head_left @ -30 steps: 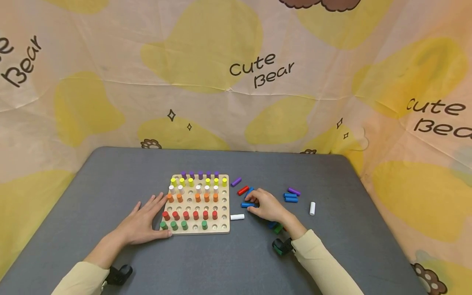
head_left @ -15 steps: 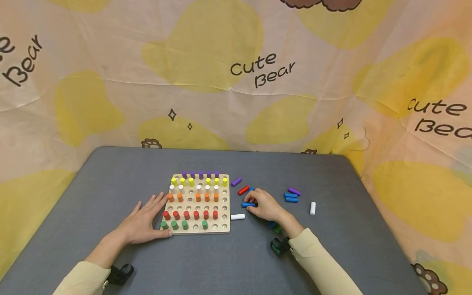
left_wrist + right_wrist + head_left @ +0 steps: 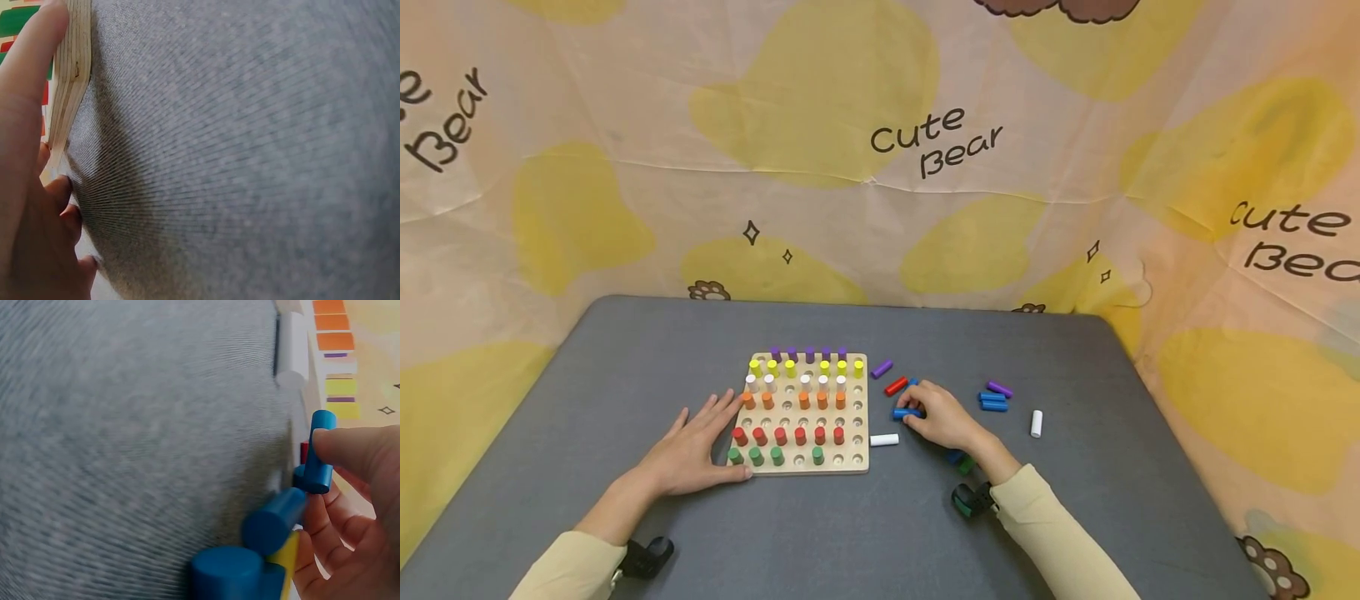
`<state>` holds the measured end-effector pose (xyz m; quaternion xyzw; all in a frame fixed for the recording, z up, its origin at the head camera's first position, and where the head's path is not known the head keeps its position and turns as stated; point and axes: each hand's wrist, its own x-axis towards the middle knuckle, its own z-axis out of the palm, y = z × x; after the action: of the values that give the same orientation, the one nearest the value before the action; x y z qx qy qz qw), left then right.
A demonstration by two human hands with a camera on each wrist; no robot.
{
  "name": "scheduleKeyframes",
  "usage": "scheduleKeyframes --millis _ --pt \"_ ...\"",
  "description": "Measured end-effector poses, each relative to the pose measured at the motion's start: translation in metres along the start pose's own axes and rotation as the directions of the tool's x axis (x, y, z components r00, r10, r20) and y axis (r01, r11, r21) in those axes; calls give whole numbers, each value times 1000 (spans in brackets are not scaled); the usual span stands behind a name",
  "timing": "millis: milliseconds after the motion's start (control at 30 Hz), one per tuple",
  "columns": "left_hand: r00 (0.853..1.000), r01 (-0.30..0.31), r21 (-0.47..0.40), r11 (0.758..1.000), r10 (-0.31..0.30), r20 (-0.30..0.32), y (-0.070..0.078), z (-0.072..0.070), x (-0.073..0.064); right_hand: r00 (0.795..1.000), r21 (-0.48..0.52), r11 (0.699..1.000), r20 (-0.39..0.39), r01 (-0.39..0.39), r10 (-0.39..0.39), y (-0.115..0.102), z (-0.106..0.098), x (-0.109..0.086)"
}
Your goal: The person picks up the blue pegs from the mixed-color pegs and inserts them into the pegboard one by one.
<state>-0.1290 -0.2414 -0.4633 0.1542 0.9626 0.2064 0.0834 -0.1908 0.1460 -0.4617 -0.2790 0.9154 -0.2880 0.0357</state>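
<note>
A wooden pegboard (image 3: pixel 862 412) lies on the grey table, with rows of purple, yellow, white, orange, red and green pegs standing in its holes. My left hand (image 3: pixel 688 450) rests along the board's left side, fingers spread and thumb at its near left corner; in the left wrist view the thumb touches the board's edge. To the right of the board, my right hand (image 3: pixel 943 414) pinches a blue peg (image 3: pixel 320 447) between thumb and fingers. Another blue peg (image 3: pixel 913 382) is mostly hidden behind that hand. A white peg (image 3: pixel 884 440) lies beside the board's right edge.
A purple peg (image 3: pixel 882 369) and a red peg (image 3: pixel 896 386) lie near the board. Farther right are two blue pegs (image 3: pixel 993 402), a purple peg (image 3: pixel 1000 389) and a white peg (image 3: pixel 1037 423). More blue and green pegs (image 3: pixel 966 465) sit partly under the right wrist.
My right fingers have come together on the blue peg, which has shifted very slightly. The blue peg behind them is now more covered. My left hand stays in place on the board.
</note>
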Motion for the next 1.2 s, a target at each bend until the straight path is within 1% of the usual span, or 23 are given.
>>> scheduleKeyframes --millis 267,400,533,733,833,1100,1200 --pt "1000 0 -1 1000 0 -10 0 1 1 998 8 1000 -50 -27 27 -8 -8 3" --pt "1000 2 -5 1000 -2 -25 0 3 -1 997 35 999 -69 -38 40 -13 -8 7" --pt "999 -4 -13 1000 3 -51 0 6 -3 994 71 997 -103 -23 30 -17 -5 11" --pt "998 -1 -15 1000 0 -57 1 7 -5 992 137 991 -127 3 15 -27 -3 18" --pt "998 0 -20 1000 -1 -55 0 7 -5 991 162 987 -132 12 10 -34 -1 22" --pt "999 5 -27 1000 -7 -49 1 6 -4 994 229 973 -106 16 9 -49 6 31" --pt "999 10 -30 999 -11 -43 1 6 -4 995 233 972 -100 26 -3 -55 9 34"
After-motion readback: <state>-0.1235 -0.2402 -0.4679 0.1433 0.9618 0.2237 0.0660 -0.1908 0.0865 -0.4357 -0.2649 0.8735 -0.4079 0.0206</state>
